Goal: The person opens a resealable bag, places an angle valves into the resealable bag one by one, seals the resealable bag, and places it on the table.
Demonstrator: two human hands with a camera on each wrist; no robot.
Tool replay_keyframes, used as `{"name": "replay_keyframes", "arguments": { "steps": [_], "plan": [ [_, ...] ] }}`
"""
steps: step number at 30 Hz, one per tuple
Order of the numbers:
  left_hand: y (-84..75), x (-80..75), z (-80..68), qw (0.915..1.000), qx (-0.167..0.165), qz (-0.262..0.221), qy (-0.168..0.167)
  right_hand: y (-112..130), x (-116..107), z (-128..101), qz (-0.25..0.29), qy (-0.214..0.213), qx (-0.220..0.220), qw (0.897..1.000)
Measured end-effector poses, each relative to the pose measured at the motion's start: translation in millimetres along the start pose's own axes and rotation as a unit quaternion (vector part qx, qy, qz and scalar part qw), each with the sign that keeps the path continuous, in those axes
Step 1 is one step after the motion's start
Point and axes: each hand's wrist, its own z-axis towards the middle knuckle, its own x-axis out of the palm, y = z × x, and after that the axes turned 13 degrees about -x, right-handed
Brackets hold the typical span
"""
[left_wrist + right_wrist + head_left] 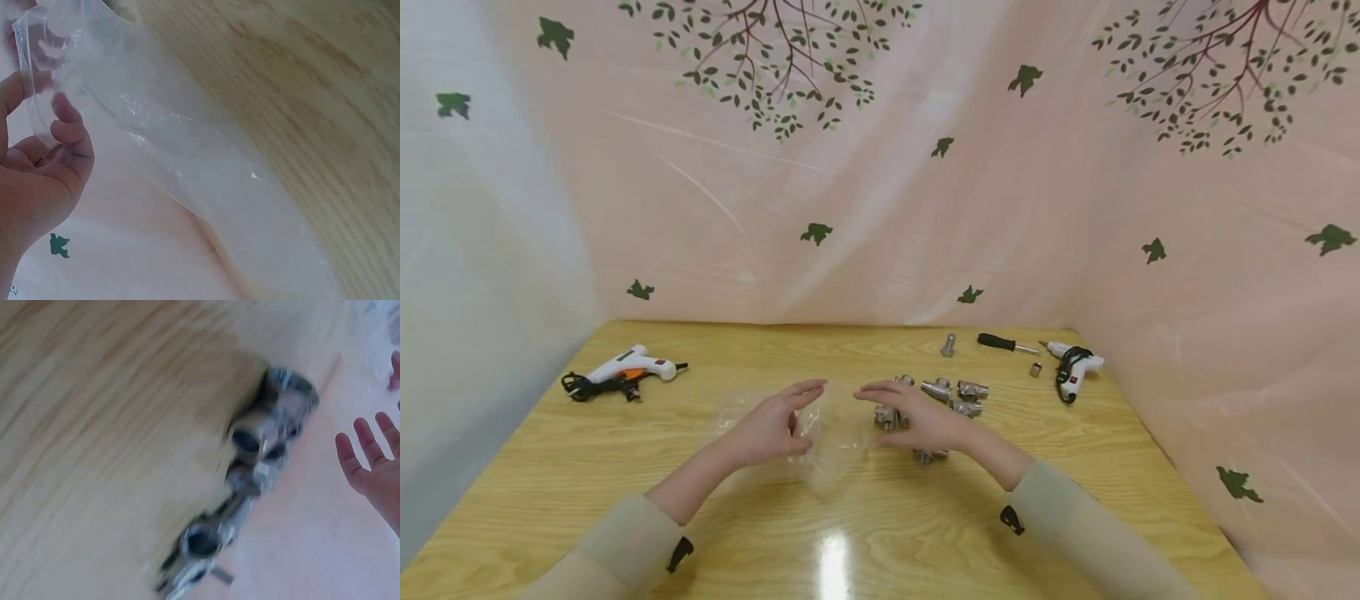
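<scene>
Low over the middle of the wooden table (625, 467), my left hand (790, 421) holds a clear plastic bag (833, 446). In the left wrist view my left hand (47, 150) curls its fingers (69, 132) round the bag's (187, 156) top edge, and the bag hangs toward the table. My right hand (895, 412) hovers beside the bag with fingers straight and holds nothing. Under and behind it lie several metal pipe fittings (958, 396). The right wrist view shows the right hand (369, 462) spread above the blurred fittings (256, 456).
A white glue gun (628, 367) with a black cord lies at the far left. At the far right are a second glue gun (1071, 367), a black-handled screwdriver (1003, 342), a bolt (948, 344) and a small nut (1035, 369). Pink patterned curtains enclose the table.
</scene>
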Motion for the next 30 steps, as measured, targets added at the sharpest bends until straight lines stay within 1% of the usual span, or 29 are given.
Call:
{"name": "replay_keyframes", "arguments": {
  "steps": [2,6,9,12,15,18,24,30],
  "plan": [
    [0.6,-0.5,0.3,0.9999,-0.009,-0.004,0.006,-2,-7,-11,-0.017,0.003,0.0,1.0],
    [2.7,-1.4,0.5,0.9994,-0.024,-0.008,0.022,-7,-18,-35,-0.032,0.021,0.011,0.999],
    [3.9,-2.3,0.2,0.9989,-0.035,-0.007,0.029,-11,-20,-51,-0.028,0.038,0.019,0.999],
    [5.6,-2.4,0.1,0.9984,-0.043,-0.014,0.034,-16,-19,-64,-0.039,0.05,0.007,0.998],
    [7.5,-1.2,0.3,0.9977,-0.048,-0.026,0.04,-22,-15,-73,-0.046,0.052,-0.021,0.997],
    [9.0,-0.9,0.4,0.9972,-0.048,-0.039,0.043,-29,-10,-77,-0.054,0.049,-0.045,0.996],
    [10.6,-0.3,0.6,0.9959,-0.047,-0.059,0.05,-39,-2,-79,-0.113,0.063,-0.072,0.989],
    [10.9,0.7,0.3,0.9951,-0.054,-0.065,0.051,-40,0,-74,-0.126,0.071,-0.061,0.988]
  ]
}}
